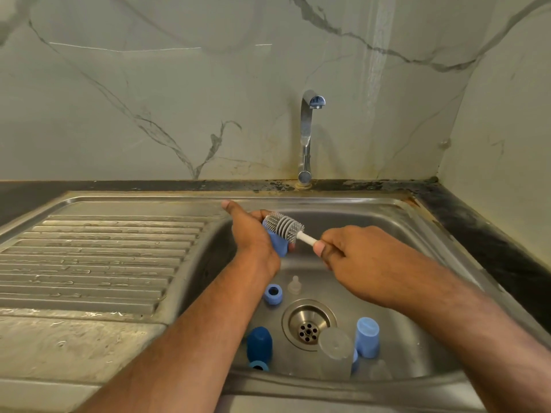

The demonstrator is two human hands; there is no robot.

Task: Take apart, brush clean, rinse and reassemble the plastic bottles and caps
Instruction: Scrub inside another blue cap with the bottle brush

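Over the steel sink (396,222) my left hand (253,234) grips a light blue cap (278,244), thumb stretched out. My right hand (346,253) holds the white handle of a grey silicone bottle brush (284,226), whose bristle head lies against the cap. On the basin floor sit a light blue screw ring (272,293), a clear teat (294,285), a dark blue cap (259,342) with a blue ring (258,366) below it, a clear bottle (335,351) and a light blue cap (368,336) standing upside down.
The drain (308,324) sits mid-basin. A chrome tap (307,138) rises at the back with no water running. A ribbed, wet draining board (98,257) lies to the left. A marble-patterned wall stands behind, and a dark counter edge (489,234) runs along the right.
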